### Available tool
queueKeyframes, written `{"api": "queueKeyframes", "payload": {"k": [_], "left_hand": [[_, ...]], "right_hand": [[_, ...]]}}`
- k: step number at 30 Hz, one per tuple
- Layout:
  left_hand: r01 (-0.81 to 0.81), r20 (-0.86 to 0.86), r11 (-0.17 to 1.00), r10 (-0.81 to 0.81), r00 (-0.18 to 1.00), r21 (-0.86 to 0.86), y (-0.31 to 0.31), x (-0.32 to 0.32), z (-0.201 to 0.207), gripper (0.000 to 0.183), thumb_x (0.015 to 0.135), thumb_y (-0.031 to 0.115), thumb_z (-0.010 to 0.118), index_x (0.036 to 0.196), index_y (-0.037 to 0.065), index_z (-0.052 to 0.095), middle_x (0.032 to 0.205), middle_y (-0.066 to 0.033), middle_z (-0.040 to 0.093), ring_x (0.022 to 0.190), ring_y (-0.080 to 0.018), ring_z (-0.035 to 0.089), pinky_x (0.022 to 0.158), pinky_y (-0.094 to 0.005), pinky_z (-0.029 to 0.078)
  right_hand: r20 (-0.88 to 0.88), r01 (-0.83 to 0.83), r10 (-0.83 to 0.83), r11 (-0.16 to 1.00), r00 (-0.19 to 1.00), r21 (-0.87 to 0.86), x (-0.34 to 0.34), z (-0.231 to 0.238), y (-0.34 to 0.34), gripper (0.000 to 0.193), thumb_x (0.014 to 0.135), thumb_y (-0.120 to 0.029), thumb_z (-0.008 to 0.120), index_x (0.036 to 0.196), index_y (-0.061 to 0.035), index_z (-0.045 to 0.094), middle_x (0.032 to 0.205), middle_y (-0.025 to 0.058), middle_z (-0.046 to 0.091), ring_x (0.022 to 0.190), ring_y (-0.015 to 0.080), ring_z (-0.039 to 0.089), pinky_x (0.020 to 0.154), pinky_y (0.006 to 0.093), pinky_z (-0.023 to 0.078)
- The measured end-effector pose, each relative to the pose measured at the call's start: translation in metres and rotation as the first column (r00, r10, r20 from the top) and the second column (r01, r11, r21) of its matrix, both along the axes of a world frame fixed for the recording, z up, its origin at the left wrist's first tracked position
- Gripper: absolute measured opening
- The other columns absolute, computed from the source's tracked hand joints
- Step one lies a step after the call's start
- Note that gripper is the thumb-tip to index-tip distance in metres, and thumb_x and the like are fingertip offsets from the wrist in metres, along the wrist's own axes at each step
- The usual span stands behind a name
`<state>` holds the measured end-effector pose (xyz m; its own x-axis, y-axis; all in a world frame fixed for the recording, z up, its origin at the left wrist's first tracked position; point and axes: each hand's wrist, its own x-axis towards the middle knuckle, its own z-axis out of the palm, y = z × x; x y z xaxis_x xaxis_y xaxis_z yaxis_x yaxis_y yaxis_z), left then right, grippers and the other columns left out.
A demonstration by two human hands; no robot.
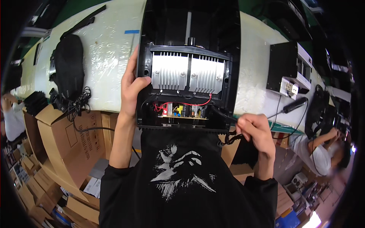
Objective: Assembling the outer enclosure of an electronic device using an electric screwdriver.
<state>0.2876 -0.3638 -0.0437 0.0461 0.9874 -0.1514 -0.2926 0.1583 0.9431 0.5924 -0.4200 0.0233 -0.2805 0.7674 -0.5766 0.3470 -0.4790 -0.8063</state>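
A black housing (232, 34) with its inside exposed sits in front of me. In it are two silver finned heat sinks (169, 70), a circuit board (182, 111) with small parts, and a red wire (190, 103). My left hand (134, 85) is closed on the housing's left edge, thumb on the front and the other fingers partly hidden. At the lower right corner, my right hand (254, 129) pinches a black power cord (228, 116); its thick black end reaches into the housing beside the board. More of the cord hangs coiled below that hand.
A table (108, 45) with plastic film runs left to right. On its left lie a long black padded thing (69, 62) and a cable bundle (81, 100). A black-and-white box (287, 68) stands right. Cardboard boxes (74, 138) are below left. People work at both sides.
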Motion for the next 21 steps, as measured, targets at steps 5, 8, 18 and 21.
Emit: {"api": "queueKeyframes", "payload": {"k": [5, 8, 18, 21], "left_hand": [[0.12, -0.728, 0.838, 0.38, 0.571, 0.532, -0.006, 0.013, 0.033, 0.057, 0.072, -0.001, 0.054, 0.129, 0.001, 0.048, 0.122, -0.0166, 0.053, 0.114, -0.0266, 0.05, 0.096, -0.0343, 0.041], [0.504, -0.768, 0.709, 0.084, 0.634, 0.494, -0.018, 0.046, 0.06, 0.045, 0.072, -0.001, 0.061, 0.117, 0.004, 0.058, 0.118, -0.0112, 0.057, 0.105, -0.0225, 0.057, 0.088, -0.0316, 0.045], [0.649, -0.745, 0.591, -0.117, 0.657, 0.479, -0.03, 0.101, 0.03, 0.024, 0.067, 0.004, 0.073, 0.09, 0.006, 0.065, 0.082, -0.0032, 0.06, 0.069, -0.0211, 0.058, 0.061, -0.0308, 0.048], [0.632, -0.714, 0.598, -0.136, 0.687, 0.493, -0.027, 0.103, 0.032, 0.023, 0.067, 0.002, 0.074, 0.089, 0.005, 0.066, 0.081, -0.0039, 0.061, 0.069, -0.0212, 0.058, 0.062, -0.0308, 0.048]], "right_hand": [[-0.17, 0.034, -0.06, 0.988, 0.984, -0.152, 0.012, -0.02, -0.001, 0.035, 0.095, -0.02, 0.05, 0.069, 0.0026, 0.057, 0.05, -0.0005, 0.045, 0.042, 0.004, 0.036, 0.043, 0.0209, 0.026], [-0.244, 0.034, -0.089, 0.975, 0.966, -0.22, 0.016, -0.023, 0.003, 0.033, 0.095, -0.023, 0.052, 0.074, 0.001, 0.061, 0.05, -0.0015, 0.045, 0.044, 0.0046, 0.038, 0.045, 0.0201, 0.031], [0.384, -0.014, -0.304, 0.769, 0.872, 0.64, 0.006, -0.056, -0.056, 0.066, 0.058, -0.003, 0.078, 0.118, -0.0027, 0.051, 0.113, 0.013, 0.051, 0.106, 0.0255, 0.052, 0.094, 0.0345, 0.04], [0.491, -0.077, -0.437, 0.683, 0.754, 0.726, -0.012, -0.086, -0.079, 0.07, 0.06, 0.001, 0.075, 0.124, -0.0062, 0.048, 0.126, 0.0147, 0.041, 0.117, 0.0326, 0.042, 0.097, 0.0391, 0.038]]}}
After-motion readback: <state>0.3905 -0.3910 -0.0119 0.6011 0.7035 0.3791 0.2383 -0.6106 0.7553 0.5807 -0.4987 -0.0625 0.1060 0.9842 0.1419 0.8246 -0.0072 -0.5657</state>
